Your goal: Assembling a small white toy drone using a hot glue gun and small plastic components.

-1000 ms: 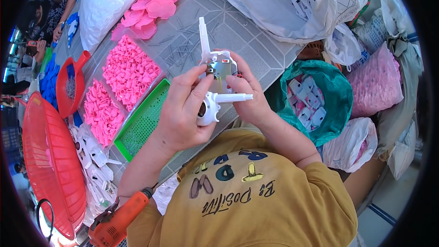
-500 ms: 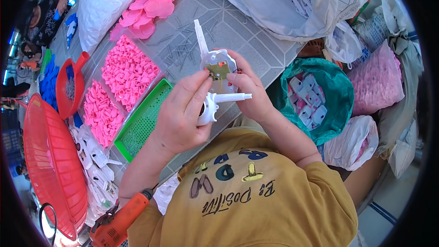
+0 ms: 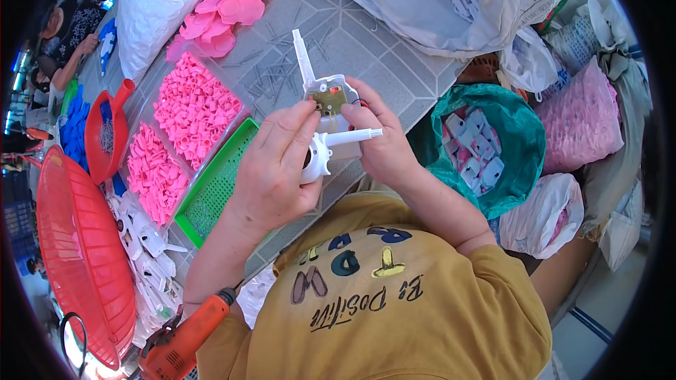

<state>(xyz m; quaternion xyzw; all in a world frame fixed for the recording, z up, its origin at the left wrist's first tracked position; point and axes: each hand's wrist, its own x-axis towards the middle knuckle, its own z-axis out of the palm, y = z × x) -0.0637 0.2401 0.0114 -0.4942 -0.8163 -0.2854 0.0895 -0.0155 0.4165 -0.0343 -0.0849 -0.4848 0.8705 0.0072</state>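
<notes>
Both hands are raised over the near edge of the table. My right hand [image 3: 384, 142] grips the side of a white plastic housing [image 3: 301, 56] with a long tapered arm pointing away from me. Its thumb presses by the circuit board [image 3: 329, 100], which lies inside with thin wires. My left hand [image 3: 273, 165] is closed, fingertips at the board's left edge. A second white plastic shell [image 3: 320, 162], with an arm [image 3: 354, 136] pointing right, sits against my left hand's palm side. Part of this shell is hidden by the fingers.
Pink plastic pieces fill a clear tray [image 3: 248, 114] beside a green perforated basket [image 3: 224, 169]. Loose screws [image 3: 271, 77] lie farther off. An orange power drill [image 3: 186, 338] is near my left arm, red baskets at left. A teal bag [image 3: 521, 141] of white parts stands right.
The housing and shell have shifted slightly left, and the shell's arm now tilts up more at its tip. My grip looks the same. A person at far left has moved their arm.
</notes>
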